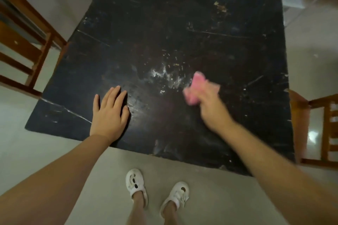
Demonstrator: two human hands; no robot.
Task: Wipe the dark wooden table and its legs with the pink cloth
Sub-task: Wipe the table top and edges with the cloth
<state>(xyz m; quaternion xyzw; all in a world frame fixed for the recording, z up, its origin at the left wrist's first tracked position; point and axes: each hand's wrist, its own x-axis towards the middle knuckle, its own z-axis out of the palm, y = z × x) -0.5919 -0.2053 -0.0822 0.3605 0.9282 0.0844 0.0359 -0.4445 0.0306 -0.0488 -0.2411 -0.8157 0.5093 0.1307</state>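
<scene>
Pink cloth [196,87] in R hand [212,107]

Left hand [109,113] flat on table [164,23], near edge; cloth [196,87] to right, in right hand [210,107].

bare forearms, white perforated clogs [136,183]

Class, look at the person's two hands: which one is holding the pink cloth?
The right hand holds the bunched pink cloth over the dark table. The left hand lies flat on the tabletop, holding nothing.
</scene>
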